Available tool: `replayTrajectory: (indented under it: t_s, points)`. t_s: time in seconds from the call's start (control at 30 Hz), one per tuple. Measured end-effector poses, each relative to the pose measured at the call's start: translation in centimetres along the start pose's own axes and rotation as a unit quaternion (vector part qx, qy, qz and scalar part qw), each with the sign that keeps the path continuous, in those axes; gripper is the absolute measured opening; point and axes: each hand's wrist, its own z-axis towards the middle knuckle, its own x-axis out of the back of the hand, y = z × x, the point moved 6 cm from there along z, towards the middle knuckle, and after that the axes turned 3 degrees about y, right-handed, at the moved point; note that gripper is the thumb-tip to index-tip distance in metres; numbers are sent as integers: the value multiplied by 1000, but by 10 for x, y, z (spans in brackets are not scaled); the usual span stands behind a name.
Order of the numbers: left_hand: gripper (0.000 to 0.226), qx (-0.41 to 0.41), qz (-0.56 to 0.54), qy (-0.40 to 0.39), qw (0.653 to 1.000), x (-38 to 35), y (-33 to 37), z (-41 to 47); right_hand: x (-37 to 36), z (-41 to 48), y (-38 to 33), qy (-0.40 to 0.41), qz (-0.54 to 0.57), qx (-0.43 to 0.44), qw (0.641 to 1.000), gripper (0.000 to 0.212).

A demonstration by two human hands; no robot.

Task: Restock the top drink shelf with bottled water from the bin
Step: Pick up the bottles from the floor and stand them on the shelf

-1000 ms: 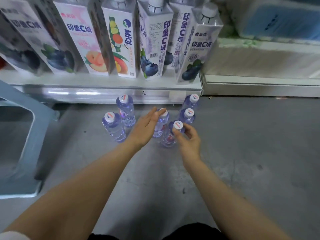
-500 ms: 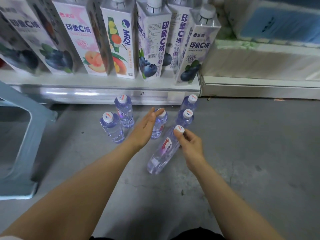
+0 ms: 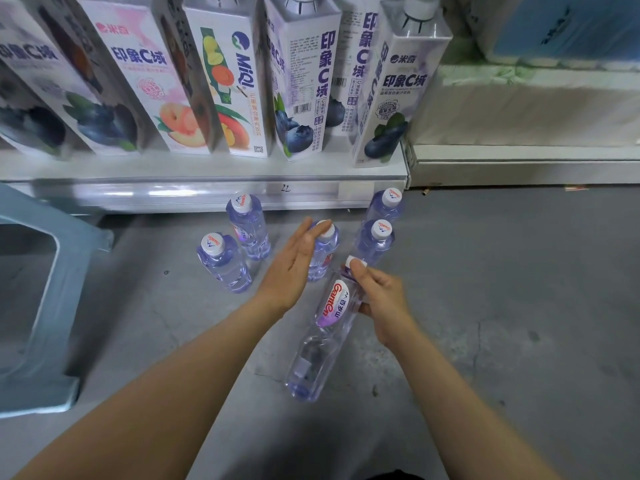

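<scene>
The bottle (image 3: pixel 333 304) in the right hand (image 3: pixel 384 303) says "GanTen". Far above that hand, a carton (image 3: pixel 235 81) says "MiQi", a purple carton (image 3: pixel 398 88) says "印象C域", and the shelf edge (image 3: pixel 242 194) says "22".

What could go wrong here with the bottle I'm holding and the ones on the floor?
The right hand grips the tilted bottle only near its cap, so it could slip and fall. Its top is close to a standing bottle behind, which it might topple. The open left hand is beside the middle bottle and could knock it.
</scene>
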Motion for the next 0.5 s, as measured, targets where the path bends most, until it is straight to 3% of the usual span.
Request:
replayTrajectory:
  t_s: [0.17, 0.3, 0.4, 0.5]
  points:
    - [44, 10, 6, -13, 1000, 2, 11, -4, -1, -20, -9, 0, -3, -35, 999, 29]
    - [53, 77, 20, -35, 996, 18, 49, -12, 0, -58, -53, 5, -14, -53, 998, 29]
    - [58, 133, -49, -39, 989, 34, 107, -33, 3, -92, -112, 12, -16, -61, 998, 21]
    - [43, 176, -136, -25, 975, 58, 187, -61, 1, -130, -193, 12, -23, -57, 998, 26]
